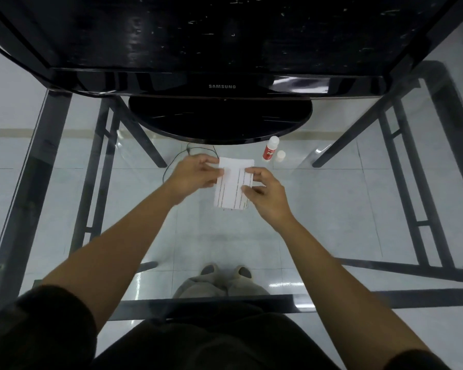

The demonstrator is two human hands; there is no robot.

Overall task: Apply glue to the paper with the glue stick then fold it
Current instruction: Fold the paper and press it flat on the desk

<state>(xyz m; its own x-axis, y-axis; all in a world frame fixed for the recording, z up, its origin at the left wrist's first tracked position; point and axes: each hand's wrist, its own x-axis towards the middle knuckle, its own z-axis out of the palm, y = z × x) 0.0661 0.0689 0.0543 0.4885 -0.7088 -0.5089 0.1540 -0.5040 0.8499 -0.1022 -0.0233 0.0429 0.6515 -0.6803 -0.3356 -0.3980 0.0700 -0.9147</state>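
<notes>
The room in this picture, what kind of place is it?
Probably a home or small office desk area: a glass table with a dark metal frame, a Samsung monitor on its round stand, and a tiled floor seen through the glass.

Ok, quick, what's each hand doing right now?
Left hand: pinching the left edge of the paper.
Right hand: fingers closed on the paper's right edge.
Glue stick: standing untouched, in neither hand.
</notes>
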